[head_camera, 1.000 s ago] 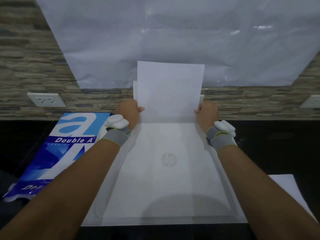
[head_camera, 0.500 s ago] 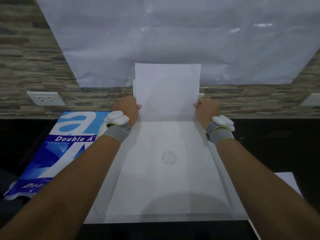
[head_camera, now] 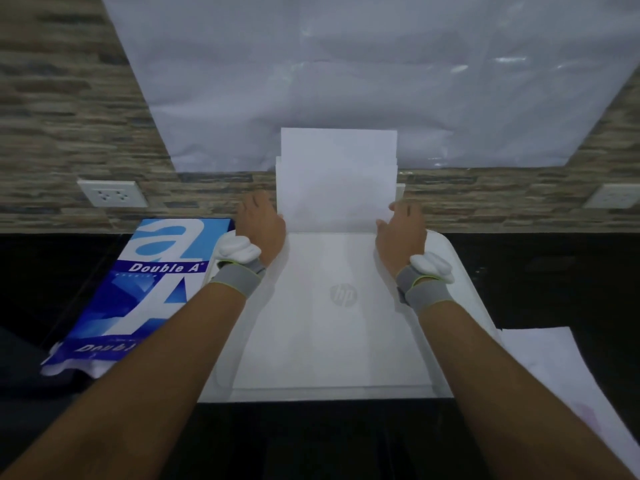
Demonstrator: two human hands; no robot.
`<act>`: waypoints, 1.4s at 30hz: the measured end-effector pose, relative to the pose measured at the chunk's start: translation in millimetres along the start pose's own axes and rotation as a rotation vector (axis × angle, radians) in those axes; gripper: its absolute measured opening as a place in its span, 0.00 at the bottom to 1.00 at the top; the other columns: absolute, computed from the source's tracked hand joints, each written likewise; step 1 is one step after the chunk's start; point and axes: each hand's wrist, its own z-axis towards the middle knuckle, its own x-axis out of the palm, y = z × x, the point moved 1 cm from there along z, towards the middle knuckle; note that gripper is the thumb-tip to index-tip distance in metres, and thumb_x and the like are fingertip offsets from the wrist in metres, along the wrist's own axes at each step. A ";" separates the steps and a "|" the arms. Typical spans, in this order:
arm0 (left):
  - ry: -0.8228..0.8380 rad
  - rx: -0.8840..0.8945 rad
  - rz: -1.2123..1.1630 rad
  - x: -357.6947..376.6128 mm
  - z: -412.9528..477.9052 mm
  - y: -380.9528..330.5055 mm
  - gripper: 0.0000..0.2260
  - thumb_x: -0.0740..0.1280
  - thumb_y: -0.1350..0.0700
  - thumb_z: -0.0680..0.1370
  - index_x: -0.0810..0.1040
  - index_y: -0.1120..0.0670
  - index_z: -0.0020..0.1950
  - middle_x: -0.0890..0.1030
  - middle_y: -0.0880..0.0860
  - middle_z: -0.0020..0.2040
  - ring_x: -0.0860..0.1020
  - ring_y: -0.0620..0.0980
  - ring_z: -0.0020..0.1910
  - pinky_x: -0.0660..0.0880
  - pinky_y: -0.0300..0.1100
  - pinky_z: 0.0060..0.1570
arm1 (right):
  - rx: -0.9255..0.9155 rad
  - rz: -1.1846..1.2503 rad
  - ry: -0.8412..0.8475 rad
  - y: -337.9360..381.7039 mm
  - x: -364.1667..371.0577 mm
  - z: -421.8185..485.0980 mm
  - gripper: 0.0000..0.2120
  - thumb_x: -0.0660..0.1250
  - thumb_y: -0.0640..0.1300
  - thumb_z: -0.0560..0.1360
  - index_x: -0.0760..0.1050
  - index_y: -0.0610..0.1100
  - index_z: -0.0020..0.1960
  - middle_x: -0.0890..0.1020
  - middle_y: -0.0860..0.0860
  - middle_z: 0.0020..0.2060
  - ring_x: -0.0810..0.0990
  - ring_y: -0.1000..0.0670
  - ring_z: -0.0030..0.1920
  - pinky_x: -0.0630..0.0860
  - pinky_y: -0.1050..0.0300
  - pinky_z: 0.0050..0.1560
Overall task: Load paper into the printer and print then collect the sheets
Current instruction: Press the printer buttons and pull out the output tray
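Both hands, left hand (head_camera: pixel 262 221) and right hand (head_camera: pixel 401 228), reach forward flanking the upright paper stack (head_camera: pixel 337 178), each grip loosened, fingers touching its edges. The printer (head_camera: pixel 343 317) reads "hp"; the ream (head_camera: pixel 149 289) reads "Double A".

My arms: bare, no sleeves. My left hand (head_camera: pixel 262 223) and right hand (head_camera: pixel 401 230): ungloved. Each wrist: one grey fabric band with a thin yellow-green edge, carrying a rounded white plastic unit on its outer side.

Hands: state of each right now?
Left hand: open, fingers flat against the left edge of the paper stack, not gripping.
Right hand: open, fingers against the stack's right edge, not gripping.
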 end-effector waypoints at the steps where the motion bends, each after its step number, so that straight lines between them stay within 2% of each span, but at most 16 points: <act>1: 0.023 0.014 -0.013 -2.8 -7.3 4.7 0.17 0.61 0.61 0.77 0.69 0.62 0.66 0.73 0.62 0.64 0.71 0.59 0.64 0.68 0.51 0.61 | 0.009 0.036 0.024 4.3 -0.7 -11.1 0.18 0.63 0.43 0.77 0.67 0.41 0.65 0.71 0.40 0.64 0.70 0.40 0.64 0.68 0.46 0.60; 5: 0.110 0.011 -0.032 -9.0 -32.3 33.1 0.22 0.62 0.59 0.77 0.67 0.59 0.70 0.72 0.61 0.68 0.70 0.60 0.67 0.68 0.52 0.63 | 0.000 0.117 0.139 21.2 0.9 -55.1 0.21 0.60 0.43 0.78 0.63 0.42 0.69 0.69 0.40 0.67 0.72 0.38 0.63 0.68 0.45 0.63; 10: 0.155 -0.047 -0.057 -23.7 -58.9 67.7 0.23 0.61 0.53 0.79 0.66 0.58 0.72 0.71 0.59 0.71 0.69 0.58 0.70 0.66 0.51 0.68 | -0.162 0.170 0.264 47.4 3.0 -105.0 0.22 0.59 0.43 0.78 0.62 0.41 0.71 0.65 0.41 0.70 0.69 0.39 0.67 0.65 0.47 0.69; 14: 0.060 -0.155 -0.027 -45.5 -70.5 76.4 0.20 0.59 0.55 0.80 0.68 0.57 0.72 0.72 0.58 0.71 0.69 0.57 0.70 0.65 0.50 0.68 | -0.312 0.187 0.376 73.1 8.0 -133.6 0.21 0.58 0.44 0.79 0.63 0.44 0.72 0.62 0.42 0.72 0.68 0.40 0.68 0.65 0.46 0.70; 17: 0.129 -0.205 0.041 -59.2 -69.3 80.1 0.17 0.56 0.58 0.82 0.70 0.57 0.71 0.74 0.59 0.69 0.71 0.58 0.69 0.67 0.51 0.67 | -0.447 0.179 0.439 89.0 11.5 -147.4 0.20 0.58 0.45 0.79 0.65 0.46 0.71 0.60 0.42 0.73 0.68 0.41 0.68 0.65 0.46 0.69; 19: 0.185 -0.212 0.087 -67.0 -66.2 86.4 0.16 0.55 0.60 0.82 0.74 0.59 0.68 0.76 0.61 0.67 0.72 0.60 0.67 0.69 0.50 0.65 | -0.537 0.166 0.503 98.5 14.5 -157.0 0.19 0.59 0.47 0.79 0.67 0.49 0.70 0.59 0.42 0.74 0.68 0.41 0.68 0.64 0.46 0.70; 23: 0.300 -0.090 0.040 -76.5 -65.3 98.3 0.16 0.54 0.59 0.83 0.78 0.64 0.61 0.79 0.64 0.61 0.76 0.62 0.62 0.72 0.52 0.64 | -0.750 0.076 0.604 112.6 17.9 -171.2 0.16 0.55 0.55 0.79 0.70 0.61 0.66 0.54 0.46 0.75 0.64 0.42 0.70 0.59 0.41 0.71; 26: 0.348 -0.044 -0.016 -78.1 -66.8 108.6 0.17 0.53 0.56 0.84 0.78 0.63 0.60 0.80 0.65 0.59 0.77 0.63 0.59 0.73 0.51 0.61 | -0.854 -0.003 0.665 116.7 16.2 -176.8 0.15 0.51 0.60 0.78 0.68 0.68 0.63 0.49 0.50 0.76 0.58 0.43 0.73 0.53 0.36 0.72; 28: 0.377 -0.052 -0.038 -76.9 -68.3 114.0 0.17 0.53 0.56 0.83 0.77 0.62 0.63 0.80 0.64 0.60 0.77 0.62 0.60 0.73 0.52 0.63 | -0.908 -0.053 0.700 116.8 15.9 -181.1 0.16 0.50 0.61 0.78 0.66 0.70 0.63 0.47 0.50 0.76 0.55 0.44 0.74 0.50 0.34 0.72; 31: 0.384 -0.074 -0.050 -75.2 -70.4 113.1 0.17 0.54 0.57 0.83 0.72 0.59 0.70 0.78 0.63 0.63 0.76 0.62 0.63 0.72 0.52 0.64 | -0.937 -0.088 0.708 115.6 14.1 -184.6 0.16 0.49 0.61 0.79 0.66 0.70 0.64 0.47 0.51 0.76 0.51 0.45 0.75 0.47 0.35 0.73; 35: 0.404 -0.087 -0.026 -75.1 -70.5 110.6 0.18 0.54 0.56 0.84 0.68 0.57 0.73 0.75 0.62 0.67 0.73 0.61 0.67 0.69 0.50 0.67 | -0.928 -0.096 0.696 116.1 13.3 -185.6 0.16 0.49 0.61 0.79 0.67 0.69 0.64 0.49 0.51 0.76 0.50 0.45 0.75 0.46 0.35 0.74; 39: 0.383 -0.166 -0.025 -72.3 -68.4 106.6 0.18 0.53 0.54 0.84 0.71 0.58 0.71 0.75 0.60 0.68 0.73 0.59 0.68 0.68 0.49 0.68 | -0.896 -0.088 0.701 116.2 14.9 -185.3 0.16 0.50 0.60 0.79 0.68 0.69 0.64 0.52 0.51 0.75 0.50 0.46 0.75 0.45 0.36 0.74; 42: 0.362 -0.135 -0.042 -73.4 -71.9 110.1 0.17 0.54 0.56 0.83 0.75 0.61 0.66 0.78 0.63 0.62 0.76 0.62 0.62 0.72 0.51 0.61 | -0.889 -0.098 0.714 115.8 16.3 -184.2 0.16 0.50 0.60 0.79 0.68 0.69 0.64 0.53 0.51 0.75 0.50 0.46 0.75 0.44 0.37 0.74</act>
